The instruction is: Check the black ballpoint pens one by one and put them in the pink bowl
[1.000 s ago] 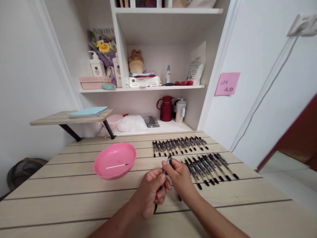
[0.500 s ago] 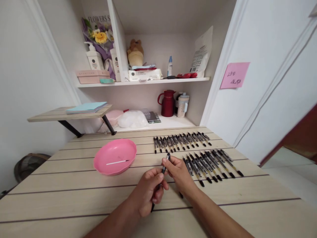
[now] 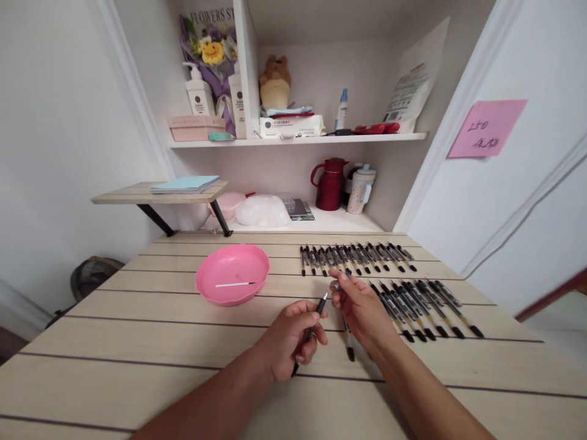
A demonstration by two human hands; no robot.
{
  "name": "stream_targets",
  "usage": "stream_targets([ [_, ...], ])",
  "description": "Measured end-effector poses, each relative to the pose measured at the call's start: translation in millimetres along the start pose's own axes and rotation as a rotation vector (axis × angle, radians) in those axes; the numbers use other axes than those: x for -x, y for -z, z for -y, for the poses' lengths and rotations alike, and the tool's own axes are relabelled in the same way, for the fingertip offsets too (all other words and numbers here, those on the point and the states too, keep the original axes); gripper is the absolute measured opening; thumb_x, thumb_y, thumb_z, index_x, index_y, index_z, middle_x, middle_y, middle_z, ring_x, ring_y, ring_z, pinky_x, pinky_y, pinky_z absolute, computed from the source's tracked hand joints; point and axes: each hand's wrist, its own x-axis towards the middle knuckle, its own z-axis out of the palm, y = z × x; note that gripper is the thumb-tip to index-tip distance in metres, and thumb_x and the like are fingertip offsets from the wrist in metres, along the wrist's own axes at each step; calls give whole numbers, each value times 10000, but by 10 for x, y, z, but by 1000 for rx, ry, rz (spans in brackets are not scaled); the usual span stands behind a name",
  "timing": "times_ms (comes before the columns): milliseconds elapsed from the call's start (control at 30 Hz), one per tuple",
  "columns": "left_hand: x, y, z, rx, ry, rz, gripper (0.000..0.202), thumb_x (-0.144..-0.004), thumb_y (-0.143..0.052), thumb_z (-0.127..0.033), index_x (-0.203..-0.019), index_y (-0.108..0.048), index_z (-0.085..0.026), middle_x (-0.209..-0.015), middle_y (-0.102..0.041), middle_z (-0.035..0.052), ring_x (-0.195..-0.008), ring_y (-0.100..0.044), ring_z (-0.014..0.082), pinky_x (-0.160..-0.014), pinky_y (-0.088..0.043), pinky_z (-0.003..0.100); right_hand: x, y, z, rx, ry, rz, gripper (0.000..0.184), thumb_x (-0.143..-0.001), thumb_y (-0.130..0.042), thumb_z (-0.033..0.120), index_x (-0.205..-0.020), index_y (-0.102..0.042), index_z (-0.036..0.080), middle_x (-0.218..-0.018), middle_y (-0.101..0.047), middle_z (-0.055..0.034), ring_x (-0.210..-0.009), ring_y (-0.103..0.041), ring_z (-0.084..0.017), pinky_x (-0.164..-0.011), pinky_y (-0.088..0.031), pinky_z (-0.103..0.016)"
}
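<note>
The left hand [image 3: 293,335] has its grip closed around a black pen [image 3: 320,308], tip angled upward above the bench [image 3: 160,333]; the right hand [image 3: 362,305] has its grip pinched on a small shiny piece [image 3: 336,285], near that tip but apart; another pen [image 3: 351,352] lies below it; a far row of pens [image 3: 357,255] and a near row of pens [image 3: 418,305] lie beyond and rightward; a pink bowl [image 3: 202,286] holds a white stick [image 3: 233,285].
</note>
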Motion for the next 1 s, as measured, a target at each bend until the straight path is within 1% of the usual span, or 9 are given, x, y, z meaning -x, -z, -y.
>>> stream_targets([
  [67, -8, 15, -2, 16, -10, -31, 210, -722, -531, -310, -876, -479, -177, -573, -545, -36, -293, -284, 13, -327, -111, 166, -35, 33, 39, 66, -14, -15, 380, -632, -682, 411, -904, -588, 161, -643, -575, 21, -487, -483, -65, -455, -376, -185],
  [167, -17, 32, -12, 55, -28, -92, 217, -709, -542, -309, -872, -483, -179, -567, -538, -41, -299, -274, 10, -336, -105, 163, -126, 127, 118, 261, -57, -16, 358, -634, -673, 365, -910, -581, 157, -684, -602, 5, -539, -531, -92, -493, -410, -210],
  [333, -21, 54, -45, 124, -50, -168, 231, -684, -569, -304, -862, -487, -182, -569, -522, -47, -315, -265, 1, -358, -102, 153, -256, 256, 213, 796, -35, 69, 359, -659, -596, 256, -1002, -581, 151, -547, -576, 36, -510, -545, -129, -499, -403, -240],
  [433, -18, 61, -58, 145, -60, -186, 233, -678, -572, -301, -861, -490, -183, -575, -513, -49, -320, -261, -2, -366, -105, 152, -233, 213, 221, 1144, 28, 164, 365, -647, -555, 180, -1008, -599, 156, -534, -597, 28, -498, -540, -128, -507, -380, -237],
  [533, -20, 65, -54, 143, -66, -185, 241, -675, -573, -306, -866, -491, -184, -577, -513, -47, -328, -270, 1, -369, -108, 153, -177, 114, 221, 1383, 65, 270, 315, -635, -514, 128, -922, -638, 170, -585, -625, 9, -523, -546, -122, -520, -368, -227],
  [633, -28, 67, -36, 138, -62, -177, 246, -673, -572, -312, -865, -487, -184, -577, -516, -43, -332, -277, 3, -370, -110, 153, -162, 40, 222, 1493, 25, 310, 352, -639, -488, 101, -958, -622, 165, -626, -640, -4, -526, -548, -117, -517, -363, -220],
  [767, -40, 61, -4, 131, -47, -185, 240, -666, -572, -308, -853, -486, -183, -564, -514, -44, -330, -271, 3, -369, -103, 154, -223, -2, 185, 1614, -32, 298, 379, -645, -482, 80, -1001, -593, 148, -716, -665, -38, -574, -582, -124, -529, -377, -214],
  [900, -43, 47, 19, 124, -31, -181, 264, -655, -583, -323, -857, -491, -180, -561, -517, -42, -334, -287, 6, -371, -109, 149, -301, -46, 103, 1791, 18, 312, 329, -638, -516, 73, -944, -621, 135, -793, -674, -83, -714, -612, -167, -590, -388, -228],
  [1000, -44, 43, 28, 120, -22, -174, 270, -655, -581, -323, -865, -494, -179, -558, -517, -43, -335, -289, 8, -370, -109, 148, -327, -86, 48, 1844, 29, 333, 222, -649, -539, 94, -841, -645, 133, -800, -672, -113, -782, -610, -197, -616, -384, -241],
])
